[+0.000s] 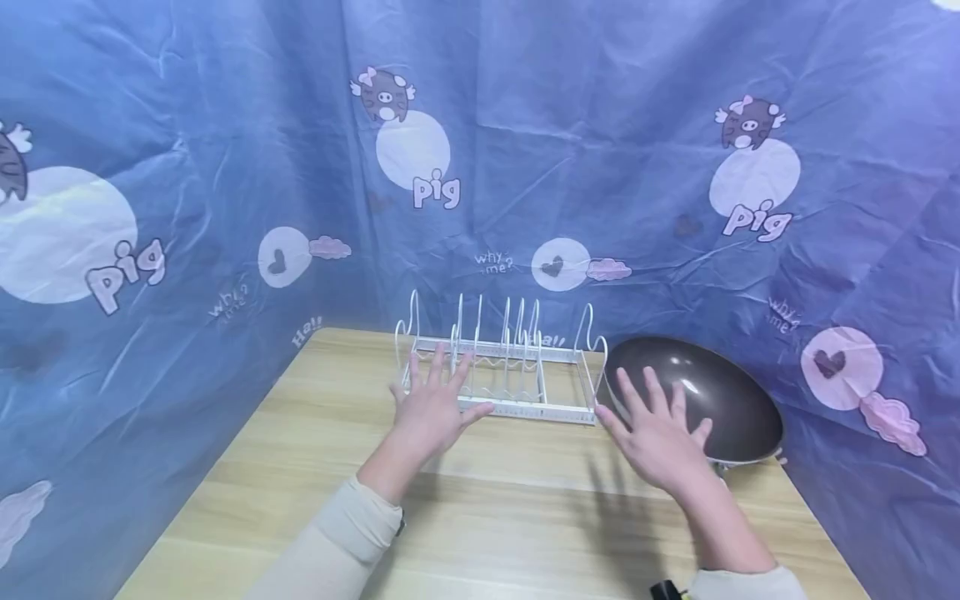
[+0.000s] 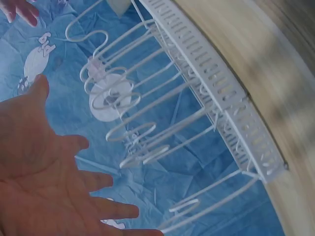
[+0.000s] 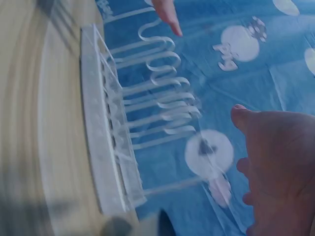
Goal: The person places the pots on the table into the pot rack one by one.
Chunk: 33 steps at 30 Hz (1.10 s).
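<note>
L hand (image 1: 431, 414), R hand (image 1: 662, 446): fingers (image 1: 656, 392) apart. Wht wire rack (image 1: 528, 412), loop-topped, slotted base (image 2: 202, 59); dk glossy pan (image 1: 723, 396).

The bare left hand (image 1: 431, 412) is spread wide, its straight fingers fanned ahead of the palm, thumb out to their right. Behind its wrist, a pale cream cloth sleeve (image 1: 333, 533) covers the forearm. The bare right hand (image 1: 660, 433), apart from the left, is likewise splayed, thumb pointing toward the left hand, palm empty.
</note>
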Motion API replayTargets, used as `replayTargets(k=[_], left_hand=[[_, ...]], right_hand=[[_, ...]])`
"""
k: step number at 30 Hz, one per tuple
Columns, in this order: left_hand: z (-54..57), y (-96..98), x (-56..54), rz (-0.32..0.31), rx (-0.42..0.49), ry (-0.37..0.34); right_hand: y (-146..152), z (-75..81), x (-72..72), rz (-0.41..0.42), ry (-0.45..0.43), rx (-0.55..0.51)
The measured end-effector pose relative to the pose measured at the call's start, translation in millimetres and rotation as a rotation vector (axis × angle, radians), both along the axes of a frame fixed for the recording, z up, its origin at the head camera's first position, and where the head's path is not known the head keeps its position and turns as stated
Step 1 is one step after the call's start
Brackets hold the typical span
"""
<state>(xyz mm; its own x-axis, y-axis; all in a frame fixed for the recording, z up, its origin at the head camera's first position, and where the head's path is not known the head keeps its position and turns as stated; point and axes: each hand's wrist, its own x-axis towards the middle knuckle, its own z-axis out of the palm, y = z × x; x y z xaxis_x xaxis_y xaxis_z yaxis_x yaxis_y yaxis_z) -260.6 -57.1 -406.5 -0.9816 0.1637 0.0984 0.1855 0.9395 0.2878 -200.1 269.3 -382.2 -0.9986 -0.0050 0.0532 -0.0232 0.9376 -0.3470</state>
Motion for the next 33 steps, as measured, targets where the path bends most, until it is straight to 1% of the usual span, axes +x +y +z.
replayTargets(k=[4,8,13,15,17,20,22,25,29,31,33], left_hand=[[-3.8,10.2,-1.4,-0.006,-0.003,0.025],[-7.3,20.0,0.4,-0.011,0.021,0.036],[-14.6,36.0,3.4,-0.035,0.045,0.068],[-16.6,43.4,4.9,-0.050,0.064,0.075],[-18.4,51.1,6.9,-0.068,0.084,0.079],[-23.2,63.8,11.4,-0.098,0.109,0.066],[-27.2,72.1,14.8,-0.116,0.131,0.057],[-32.5,84.0,19.5,-0.144,0.170,0.054],[-35.7,99.3,25.1,-0.173,0.200,0.034],[-37.4,107.4,27.5,-0.183,0.212,0.007],[-40.6,116.4,29.9,-0.187,0.225,-0.021]], right_hand=[[30.9,5.9,7.3,-0.028,-0.037,-0.031],[61.6,5.3,12.7,-0.043,-0.067,-0.065],[98.9,-4.1,21.7,-0.050,-0.064,-0.109],[111.6,-8.7,25.3,-0.077,-0.089,-0.132],[122.6,-14.0,28.7,-0.107,-0.132,-0.169],[135.4,-24.0,32.5,-0.152,-0.182,-0.219],[141.0,-32.6,33.2,-0.161,-0.209,-0.302],[146.6,-45.5,31.7,-0.161,-0.284,-0.422],[151.7,-60.8,30.2,-0.151,-0.379,-0.557],[154.8,-67.9,30.5,-0.124,-0.398,-0.645],[158.9,-74.6,30.6,-0.068,-0.414,-0.764]])
